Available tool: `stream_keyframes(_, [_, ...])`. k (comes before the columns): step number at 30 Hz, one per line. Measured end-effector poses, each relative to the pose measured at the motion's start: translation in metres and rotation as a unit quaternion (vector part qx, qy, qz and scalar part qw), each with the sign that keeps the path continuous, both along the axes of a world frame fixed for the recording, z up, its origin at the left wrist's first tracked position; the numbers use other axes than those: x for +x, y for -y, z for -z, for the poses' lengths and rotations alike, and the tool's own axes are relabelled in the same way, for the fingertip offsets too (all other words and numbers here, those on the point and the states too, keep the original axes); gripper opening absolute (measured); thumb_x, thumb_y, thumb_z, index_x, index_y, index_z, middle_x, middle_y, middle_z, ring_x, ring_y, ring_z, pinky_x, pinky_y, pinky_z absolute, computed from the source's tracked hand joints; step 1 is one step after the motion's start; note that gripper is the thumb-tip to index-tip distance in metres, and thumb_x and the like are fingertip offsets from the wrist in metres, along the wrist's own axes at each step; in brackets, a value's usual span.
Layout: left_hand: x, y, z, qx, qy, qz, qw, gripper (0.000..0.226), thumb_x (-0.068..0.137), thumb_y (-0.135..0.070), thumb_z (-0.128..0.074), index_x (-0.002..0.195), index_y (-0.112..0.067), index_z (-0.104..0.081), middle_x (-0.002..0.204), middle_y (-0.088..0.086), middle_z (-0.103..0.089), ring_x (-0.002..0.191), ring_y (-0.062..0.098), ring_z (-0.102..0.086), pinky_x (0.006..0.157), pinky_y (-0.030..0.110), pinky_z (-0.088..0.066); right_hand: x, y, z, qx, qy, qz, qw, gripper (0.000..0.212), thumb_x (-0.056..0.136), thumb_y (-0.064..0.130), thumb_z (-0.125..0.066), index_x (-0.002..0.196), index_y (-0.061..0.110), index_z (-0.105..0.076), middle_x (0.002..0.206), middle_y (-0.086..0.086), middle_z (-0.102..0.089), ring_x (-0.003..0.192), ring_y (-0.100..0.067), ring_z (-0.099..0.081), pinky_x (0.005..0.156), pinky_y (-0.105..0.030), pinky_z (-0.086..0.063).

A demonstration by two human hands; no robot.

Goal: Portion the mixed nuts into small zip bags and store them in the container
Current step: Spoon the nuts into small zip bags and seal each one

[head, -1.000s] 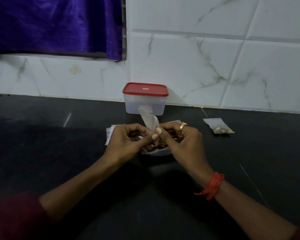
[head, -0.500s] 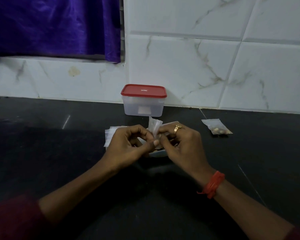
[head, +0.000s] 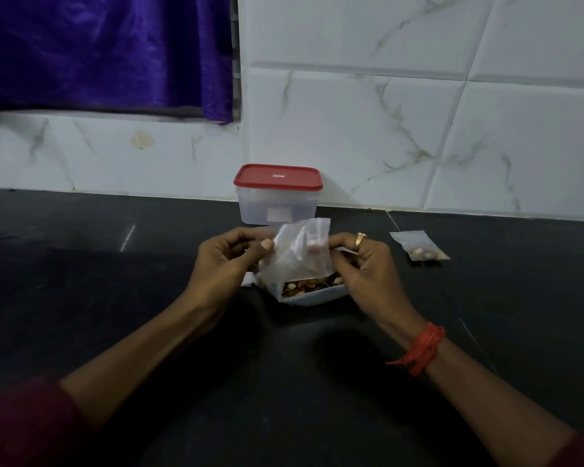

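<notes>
A small clear zip bag [head: 297, 251] is pinched between the left hand [head: 228, 264] and right hand [head: 364, 264] above the dish of mixed nuts [head: 312, 288]; the red-lidded container [head: 279, 193] is set behind on the desk [head: 81, 281].

Lidded container [head: 278, 199] sits at the back against the wall; the dish of mixed nuts [head: 312, 288] before it; a filled zip bag [head: 419, 246] lies right.

Clear zip bag [head: 297, 256] held up, tilted, just above a pale dish of mixed nuts [head: 312, 288], clear container [head: 277, 205] with red lid shut at 12 o'clock behind, second zip bag [head: 418, 246] holding nuts flat at 2 o'clock
</notes>
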State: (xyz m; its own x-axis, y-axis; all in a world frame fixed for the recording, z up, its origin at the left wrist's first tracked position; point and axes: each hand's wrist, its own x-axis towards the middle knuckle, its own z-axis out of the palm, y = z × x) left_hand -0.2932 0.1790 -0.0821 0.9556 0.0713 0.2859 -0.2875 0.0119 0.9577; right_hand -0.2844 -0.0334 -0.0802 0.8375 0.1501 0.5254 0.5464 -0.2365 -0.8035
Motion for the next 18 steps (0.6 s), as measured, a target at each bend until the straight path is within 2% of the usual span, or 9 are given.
stream_keyframes(2, [0.0, -0.002, -0.002, -0.014, -0.001, 0.002, 1.0, 0.017, 0.09, -0.01, -0.067, 0.105, -0.009, -0.074, 0.105, 0.005, -0.076, 0.102, 0.025, -0.07, 0.085, 0.042, -0.059, 0.005, 0.005, 0.001, -0.009, -0.022, 0.005, 1.0, 0.016, 0.092, 0.007, -0.07, 0.103, 0.014, -0.078, 0.1, 0.002, -0.076, 0.089, -0.013, -0.074, 0.078, -0.035, -0.062])
stream_keyframes(4, [0.0, -0.002, -0.003, -0.029, 0.001, 0.002, 1.0, 0.016, 0.089, -0.01, -0.067, 0.103, -0.01, -0.074, 0.103, 0.005, -0.077, 0.1, 0.021, -0.071, 0.08, 0.036, -0.061, 0.008, 0.008, 0.002, -0.042, -0.017, -0.005, 0.999, 0.016, 0.089, 0.004, -0.072, 0.103, 0.009, -0.077, 0.104, 0.0, -0.075, 0.093, -0.015, -0.073, 0.082, -0.038, -0.062])
stream_keyframes(6, [-0.001, -0.002, -0.002, -0.033, 0.019, -0.004, 0.999, 0.014, 0.088, -0.011, -0.068, 0.1, -0.013, -0.075, 0.099, 0.003, -0.077, 0.096, 0.017, -0.072, 0.076, 0.029, -0.06, 0.009, 0.009, 0.003, -0.077, -0.004, -0.005, 0.997, 0.019, 0.088, -0.003, -0.068, 0.102, 0.006, -0.077, 0.107, -0.001, -0.072, 0.096, -0.012, -0.071, 0.085, -0.033, -0.06])
stream_keyframes(9, [-0.002, -0.002, 0.0, -0.02, 0.051, -0.01, 0.998, 0.019, 0.084, -0.019, -0.069, 0.101, -0.014, -0.074, 0.1, 0.005, -0.076, 0.096, 0.019, -0.071, 0.078, 0.032, -0.06, 0.005, 0.006, -0.001, -0.067, -0.015, -0.014, 0.998, 0.021, 0.09, -0.009, -0.061, 0.096, 0.003, -0.078, 0.11, -0.003, -0.068, 0.093, -0.009, -0.069, 0.076, -0.021, -0.058])
stream_keyframes(12, [-0.001, -0.003, -0.002, -0.011, 0.028, 0.039, 0.999, 0.032, 0.084, -0.02, -0.068, 0.113, -0.008, -0.07, 0.11, 0.008, -0.075, 0.103, 0.021, -0.071, 0.08, 0.035, -0.06, -0.003, 0.002, -0.007, 0.031, -0.053, -0.05, 0.997, 0.031, 0.092, -0.015, -0.057, 0.091, 0.01, -0.075, 0.108, -0.006, -0.069, 0.074, -0.003, -0.069, 0.064, -0.016, -0.056])
stream_keyframes(14, [-0.001, -0.003, -0.002, 0.032, 0.016, 0.061, 0.998, 0.033, 0.084, -0.018, -0.07, 0.114, -0.005, -0.07, 0.108, 0.008, -0.075, 0.098, 0.023, -0.072, 0.08, 0.035, -0.06, -0.004, 0.002, -0.008, 0.076, -0.066, -0.051, 0.994, 0.036, 0.092, -0.015, -0.057, 0.09, 0.017, -0.076, 0.103, -0.006, -0.072, 0.067, -0.002, -0.068, 0.062, -0.017, -0.055])
stream_keyframes(16, [-0.003, -0.002, -0.002, 0.053, 0.026, 0.052, 0.997, 0.027, 0.083, -0.015, -0.07, 0.107, -0.004, -0.072, 0.102, 0.006, -0.076, 0.087, 0.02, -0.073, 0.075, 0.028, -0.06, -0.002, 0.004, -0.006, 0.056, -0.076, -0.032, 0.995, 0.037, 0.091, -0.012, -0.06, 0.092, 0.02, -0.077, 0.104, -0.001, -0.074, 0.066, -0.004, -0.068, 0.064, -0.02, -0.056])
stream_keyframes(18, [-0.004, -0.002, -0.002, 0.043, 0.046, 0.035, 0.997, 0.024, 0.081, -0.016, -0.07, 0.102, -0.005, -0.073, 0.098, 0.003, -0.077, 0.079, 0.013, -0.072, 0.069, 0.023, -0.058, 0.001, 0.006, -0.004, -0.006, -0.078, -0.01, 0.997, 0.039, 0.091, -0.009, -0.061, 0.094, 0.027, -0.076, 0.102, 0.008, -0.074, 0.072, -0.006, -0.071, 0.071, -0.024, -0.059])
